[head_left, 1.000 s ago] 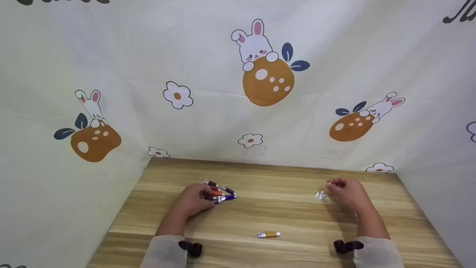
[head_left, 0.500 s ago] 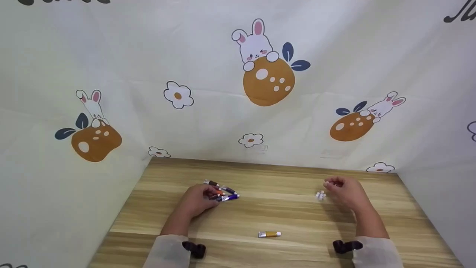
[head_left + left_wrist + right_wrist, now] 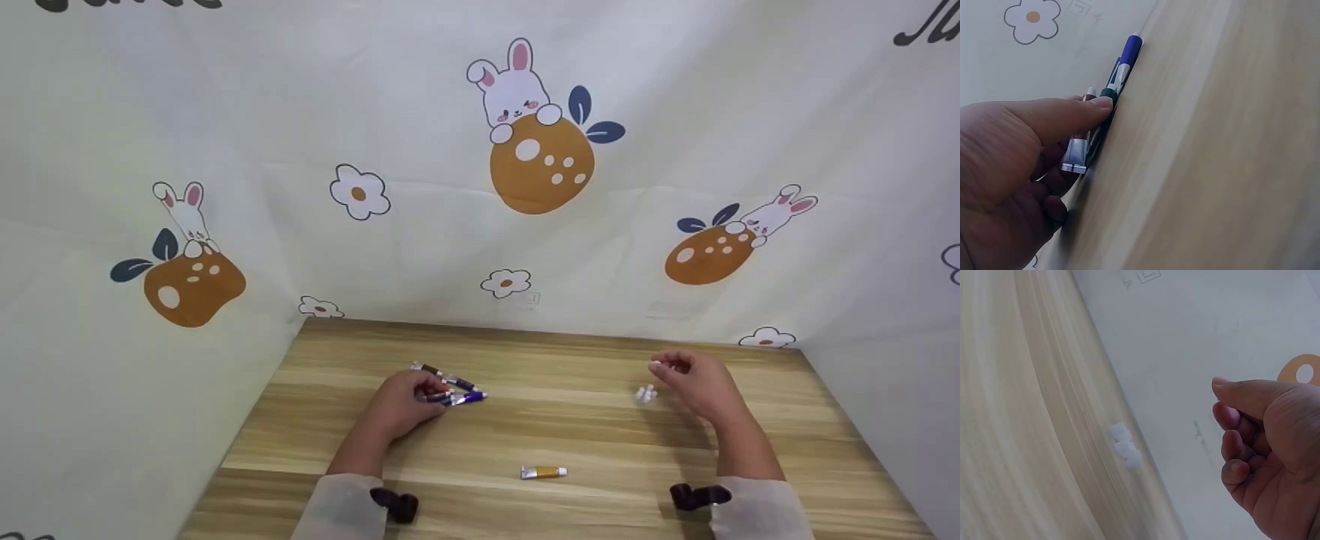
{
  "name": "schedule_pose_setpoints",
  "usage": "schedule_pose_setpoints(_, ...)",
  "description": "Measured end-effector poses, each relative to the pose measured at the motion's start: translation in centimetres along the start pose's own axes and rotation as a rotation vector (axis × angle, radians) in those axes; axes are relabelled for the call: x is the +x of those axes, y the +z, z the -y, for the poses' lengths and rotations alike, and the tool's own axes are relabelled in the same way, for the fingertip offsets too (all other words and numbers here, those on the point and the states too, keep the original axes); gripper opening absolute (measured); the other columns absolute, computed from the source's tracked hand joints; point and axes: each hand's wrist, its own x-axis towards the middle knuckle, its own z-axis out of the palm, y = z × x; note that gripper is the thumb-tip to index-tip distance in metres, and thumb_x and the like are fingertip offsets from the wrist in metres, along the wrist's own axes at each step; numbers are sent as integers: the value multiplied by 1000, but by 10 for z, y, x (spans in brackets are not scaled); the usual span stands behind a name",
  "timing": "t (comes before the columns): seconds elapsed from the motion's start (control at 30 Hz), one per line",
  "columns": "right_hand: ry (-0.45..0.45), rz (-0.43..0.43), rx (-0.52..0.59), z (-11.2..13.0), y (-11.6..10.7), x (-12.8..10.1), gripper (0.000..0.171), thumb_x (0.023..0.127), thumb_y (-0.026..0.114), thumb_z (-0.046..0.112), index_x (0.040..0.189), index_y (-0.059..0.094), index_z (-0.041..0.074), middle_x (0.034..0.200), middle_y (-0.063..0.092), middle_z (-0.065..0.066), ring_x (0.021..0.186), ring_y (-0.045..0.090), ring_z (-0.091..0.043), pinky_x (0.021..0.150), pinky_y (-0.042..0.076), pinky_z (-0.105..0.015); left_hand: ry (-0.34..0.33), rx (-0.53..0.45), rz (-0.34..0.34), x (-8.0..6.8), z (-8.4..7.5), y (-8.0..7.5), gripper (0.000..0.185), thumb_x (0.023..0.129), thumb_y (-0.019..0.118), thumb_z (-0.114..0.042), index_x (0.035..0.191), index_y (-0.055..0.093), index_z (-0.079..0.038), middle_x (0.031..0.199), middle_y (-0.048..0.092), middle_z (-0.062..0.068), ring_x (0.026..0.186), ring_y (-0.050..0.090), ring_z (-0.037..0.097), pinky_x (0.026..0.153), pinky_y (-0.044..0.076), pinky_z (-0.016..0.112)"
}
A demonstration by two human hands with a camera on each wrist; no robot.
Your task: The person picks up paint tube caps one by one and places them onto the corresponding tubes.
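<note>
A cluster of small paint tubes (image 3: pixel 448 385) is gripped by the left hand (image 3: pixel 401 405) toward the far left of the wooden table (image 3: pixel 570 435), the fingers curled over the tubes and the thumb (image 3: pixel 1067 115) pressed along their side, as the left wrist view shows; a blue-bodied tube (image 3: pixel 1129 53) juts out beyond the fingertips. Toward the far right edge, the right hand (image 3: pixel 694 382) is held just above the surface with its fingers loosely curled and nothing plainly pinched, though a white speck at the fingertips in the head view cannot be made out. A few small white caps (image 3: pixel 645 393) lie just beside that hand, apart from it. One yellow tube (image 3: pixel 543 472) is left alone near the front edge, midway between the two arms. The step in hand is judged to be the gathering and handling of the tubes on the left. The next move is judged to call for a fine pinch on a single cap or tube, since the pieces are small and easily scattered.
</note>
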Motion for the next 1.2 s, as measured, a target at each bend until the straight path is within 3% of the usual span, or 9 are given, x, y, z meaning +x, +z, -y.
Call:
schedule_pose_setpoints(0.27,-90,-39,-3,12,-3,-4,36,101,74,43,121,78,13,106,75,-6,93,61,-19,76,52,-26,37,-37,-1,0,0,2,19,89,86,-9,101,77,-21,102,73,-1,92,62,14,83,52,32)
schedule_pose_setpoints(0.57,-130,-62,22,31,-7,-14,32,102,74,40,120,77,13,104,73,-6,92,60,-21,76,53,-25,12,-29,7,1,-1,4,19,89,86,-9,101,77,-20,104,75,-2,95,66,13,89,56,37)
schedule_pose_setpoints(0.83,-170,-87,38,46,-10,-23,32,102,75,38,119,78,12,104,71,-6,90,61,-20,74,53,-24,10,-5,-14,0,-5,3,15,91,85,-13,102,79,-22,102,74,-2,93,64,13,87,55,36)
schedule_pose_setpoints(1.03,-175,-90,44,57,-12,-30,33,101,75,41,120,78,14,107,71,-7,91,62,-20,75,54,-23,9,14,-61,-2,-18,1,13,94,83,-16,105,80,-22,105,74,-3,95,63,14,88,55,36)
schedule_pose_setpoints(1.2,-211,-110,52,66,-14,-36,31,101,76,38,119,78,12,107,72,-7,90,63,-19,75,54,-22,61,45,-110,-5,-35,-1,15,95,83,-19,109,81,-22,109,74,-3,102,65,15,94,57,40)
